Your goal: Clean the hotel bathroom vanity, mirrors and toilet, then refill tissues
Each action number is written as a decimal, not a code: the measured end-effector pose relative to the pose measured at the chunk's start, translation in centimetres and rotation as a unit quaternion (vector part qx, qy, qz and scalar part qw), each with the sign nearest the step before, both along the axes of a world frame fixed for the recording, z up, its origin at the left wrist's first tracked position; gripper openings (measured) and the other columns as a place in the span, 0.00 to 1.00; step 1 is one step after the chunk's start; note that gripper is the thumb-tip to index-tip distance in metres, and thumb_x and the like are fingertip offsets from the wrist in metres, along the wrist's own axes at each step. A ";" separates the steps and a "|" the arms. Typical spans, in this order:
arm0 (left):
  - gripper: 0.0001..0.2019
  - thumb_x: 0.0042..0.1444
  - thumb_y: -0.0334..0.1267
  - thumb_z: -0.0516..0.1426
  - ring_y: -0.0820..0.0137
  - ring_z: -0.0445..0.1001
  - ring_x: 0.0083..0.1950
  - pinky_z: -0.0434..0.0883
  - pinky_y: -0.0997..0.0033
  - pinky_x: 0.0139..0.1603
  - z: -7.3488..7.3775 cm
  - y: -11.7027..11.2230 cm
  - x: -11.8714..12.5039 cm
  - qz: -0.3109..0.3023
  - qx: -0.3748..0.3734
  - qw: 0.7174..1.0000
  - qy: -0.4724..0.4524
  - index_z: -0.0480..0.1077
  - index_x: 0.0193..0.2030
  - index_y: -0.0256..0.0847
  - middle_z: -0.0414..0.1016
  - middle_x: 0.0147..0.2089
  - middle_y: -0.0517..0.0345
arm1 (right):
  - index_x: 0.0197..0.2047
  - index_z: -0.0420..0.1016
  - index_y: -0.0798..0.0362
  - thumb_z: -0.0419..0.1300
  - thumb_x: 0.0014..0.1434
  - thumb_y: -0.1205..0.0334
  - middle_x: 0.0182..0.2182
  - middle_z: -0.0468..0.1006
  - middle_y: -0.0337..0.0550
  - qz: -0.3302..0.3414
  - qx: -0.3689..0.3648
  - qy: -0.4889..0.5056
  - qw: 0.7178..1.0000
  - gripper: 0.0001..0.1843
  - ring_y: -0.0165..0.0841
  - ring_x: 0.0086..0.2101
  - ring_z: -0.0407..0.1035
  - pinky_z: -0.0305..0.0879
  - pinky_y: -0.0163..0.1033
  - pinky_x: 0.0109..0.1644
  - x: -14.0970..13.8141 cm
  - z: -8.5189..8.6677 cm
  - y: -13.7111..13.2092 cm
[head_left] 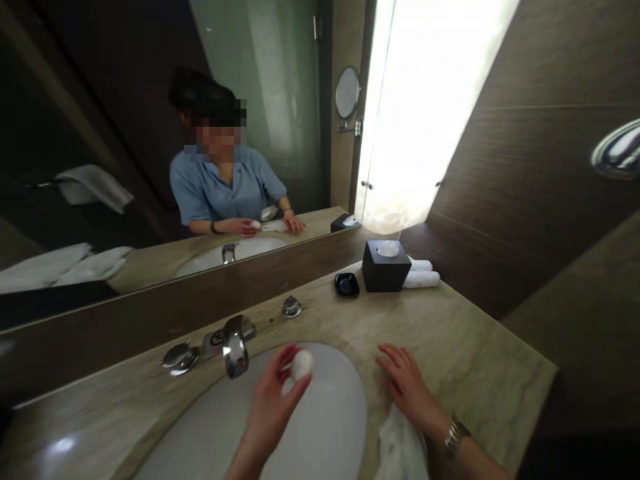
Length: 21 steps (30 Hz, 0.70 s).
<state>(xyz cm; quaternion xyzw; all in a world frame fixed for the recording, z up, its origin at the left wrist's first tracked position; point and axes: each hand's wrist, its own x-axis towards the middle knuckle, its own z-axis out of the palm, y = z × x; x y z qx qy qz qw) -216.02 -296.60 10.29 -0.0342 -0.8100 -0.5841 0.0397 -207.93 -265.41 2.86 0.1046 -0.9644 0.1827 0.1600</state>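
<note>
Over the white sink basin (pixel 330 427), my left hand (pixel 273 393) pinches a small round white bar of soap (pixel 302 365) between thumb and fingers. My right hand (pixel 403 380) is to the right of the basin, above the marble counter, with its fingers stretched out and nothing in them. Just below that hand lies a crumpled white cloth (pixel 400 447), partly cut off by the bottom of the view. A metal watch (pixel 456 433) is on my right wrist.
Behind the basin stand a chrome spout (pixel 235 350) and two round knobs, left (pixel 180 357) and right (pixel 291 307). A black dish (pixel 347 285), a dark tissue box (pixel 385 268) and rolled white towels (pixel 423 278) sit farther back. A wide mirror (pixel 280 67) reflects a person in blue.
</note>
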 end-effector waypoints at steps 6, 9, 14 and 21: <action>0.26 0.49 0.26 0.61 0.54 0.77 0.55 0.71 0.57 0.59 -1.0 17.4 -17.7 -0.018 -0.195 0.980 0.040 0.70 0.58 0.28 0.79 0.52 0.38 | 0.57 0.73 0.47 0.54 0.58 0.68 0.56 0.77 0.51 0.018 0.066 0.174 0.982 0.24 0.44 0.56 0.70 0.68 0.54 0.57 2.0 -7.3 5.6; 0.25 0.49 0.26 0.63 0.46 0.73 0.59 0.67 0.49 0.63 -1.9 19.5 -20.7 -0.029 -0.233 0.970 0.057 0.72 0.57 0.24 0.78 0.54 0.32 | 0.50 0.75 0.46 0.55 0.55 0.66 0.50 0.80 0.50 0.035 0.063 0.274 0.959 0.19 0.44 0.50 0.72 0.69 0.50 0.53 0.6 -9.4 6.0; 0.27 0.56 0.38 0.63 0.46 0.56 0.72 0.54 0.48 0.73 -5.9 19.3 -17.4 -0.025 -0.296 0.948 0.115 0.70 0.64 0.36 0.60 0.72 0.41 | 0.58 0.70 0.48 0.53 0.62 0.64 0.58 0.74 0.52 0.029 -0.020 0.210 0.977 0.21 0.44 0.58 0.67 0.66 0.54 0.59 -1.6 -5.6 8.6; 0.17 0.64 0.34 0.54 0.45 0.55 0.73 0.59 0.44 0.71 -7.5 20.5 -20.2 -0.021 -0.360 0.921 0.144 0.77 0.56 0.38 0.65 0.69 0.40 | 0.60 0.69 0.47 0.52 0.65 0.70 0.61 0.72 0.48 0.013 -0.114 0.090 0.989 0.22 0.41 0.61 0.64 0.63 0.56 0.64 -3.2 -0.2 12.3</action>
